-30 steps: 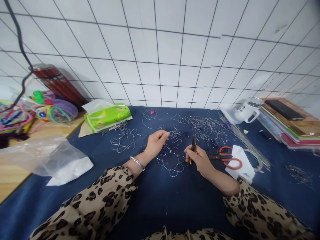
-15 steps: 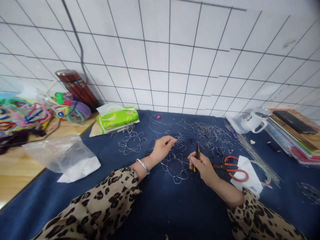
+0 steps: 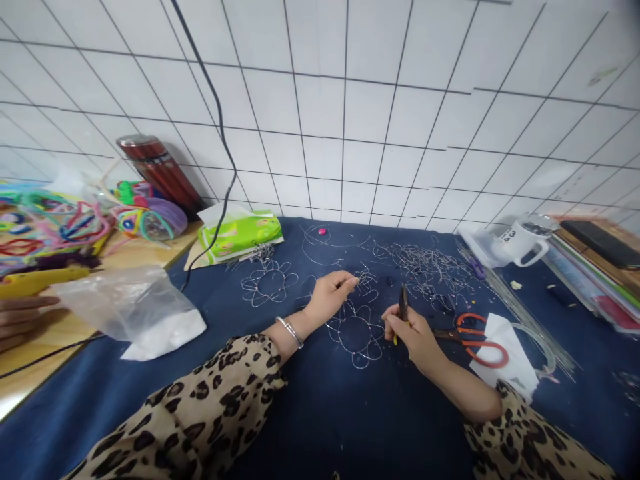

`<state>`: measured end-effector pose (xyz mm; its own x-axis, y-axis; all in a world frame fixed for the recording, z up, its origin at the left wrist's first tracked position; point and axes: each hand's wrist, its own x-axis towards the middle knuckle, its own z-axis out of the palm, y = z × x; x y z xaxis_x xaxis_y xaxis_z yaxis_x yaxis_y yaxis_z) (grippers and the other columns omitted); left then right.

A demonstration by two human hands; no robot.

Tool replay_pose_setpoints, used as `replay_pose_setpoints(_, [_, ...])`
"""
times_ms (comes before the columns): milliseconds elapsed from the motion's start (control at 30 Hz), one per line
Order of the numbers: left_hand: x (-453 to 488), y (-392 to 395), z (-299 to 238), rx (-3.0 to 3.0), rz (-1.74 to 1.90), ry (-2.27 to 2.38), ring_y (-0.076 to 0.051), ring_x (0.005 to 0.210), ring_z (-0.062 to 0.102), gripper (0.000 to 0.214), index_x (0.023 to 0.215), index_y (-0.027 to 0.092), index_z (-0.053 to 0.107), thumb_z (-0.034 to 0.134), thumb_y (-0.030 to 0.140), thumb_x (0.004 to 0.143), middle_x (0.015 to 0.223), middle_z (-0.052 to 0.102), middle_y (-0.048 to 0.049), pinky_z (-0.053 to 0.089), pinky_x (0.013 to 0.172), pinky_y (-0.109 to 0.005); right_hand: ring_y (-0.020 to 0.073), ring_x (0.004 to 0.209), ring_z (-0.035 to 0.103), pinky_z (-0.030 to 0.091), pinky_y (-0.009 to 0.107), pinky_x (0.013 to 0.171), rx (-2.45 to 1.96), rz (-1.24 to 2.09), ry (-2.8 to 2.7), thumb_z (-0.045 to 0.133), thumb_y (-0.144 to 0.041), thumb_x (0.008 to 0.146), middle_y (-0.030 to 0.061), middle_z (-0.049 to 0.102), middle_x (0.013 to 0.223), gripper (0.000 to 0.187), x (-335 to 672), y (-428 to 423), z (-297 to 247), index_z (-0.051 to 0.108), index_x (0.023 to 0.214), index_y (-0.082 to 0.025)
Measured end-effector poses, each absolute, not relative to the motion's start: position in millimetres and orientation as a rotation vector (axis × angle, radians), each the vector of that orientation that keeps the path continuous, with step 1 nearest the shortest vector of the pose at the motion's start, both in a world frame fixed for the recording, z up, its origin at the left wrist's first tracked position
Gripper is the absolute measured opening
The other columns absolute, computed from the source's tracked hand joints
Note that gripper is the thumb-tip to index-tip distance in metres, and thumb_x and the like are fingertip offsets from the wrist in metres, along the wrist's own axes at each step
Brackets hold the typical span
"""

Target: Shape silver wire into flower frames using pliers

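My left hand (image 3: 333,294) rests on the blue cloth with its fingers pinched on a thin wire at the top of a wire flower (image 3: 356,331). My right hand (image 3: 413,331) is closed round small pliers (image 3: 403,303), jaws pointing up, just right of that flower. A second wire flower (image 3: 269,283) lies to the left of my left hand. Both my arms wear leopard-print sleeves, and a bangle sits on my left wrist.
Orange-handled scissors (image 3: 473,337) lie on white paper right of my right hand. A tangle of wire scraps (image 3: 425,265), a white mug (image 3: 520,241), a green tissue pack (image 3: 240,233), a plastic bag (image 3: 133,307), a red flask (image 3: 160,170) and coloured pipe cleaners (image 3: 75,220) surround the cloth. Another person's hand (image 3: 20,317) shows at the left edge.
The view has swung left and down. A black cable now hangs across the wall, and another person's hand with a yellow object has come in at the left. My hands have hardly moved.
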<state>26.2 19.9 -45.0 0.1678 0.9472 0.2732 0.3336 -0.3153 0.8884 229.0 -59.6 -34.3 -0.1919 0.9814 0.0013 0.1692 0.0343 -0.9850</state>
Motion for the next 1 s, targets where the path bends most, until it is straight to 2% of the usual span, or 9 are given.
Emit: replay_pose_setpoints(1000, [29.9,12.2,-43.3,1.933,1.12,1.135,-0.013,0.061,0.055,0.023,0.075,0.019,0.065,0.052,0.035,0.084,0.069,0.062,-0.0008,0.042,0.058,-0.023,0.0119,0.06,0.053,0.043,0.027,0.062,-1.213,1.258,-1.476,0.05,-0.038,0.084,-0.0019,0.055,0.066,0.02,227.8,-61.6,-32.7,0.055,0.086,-0.019])
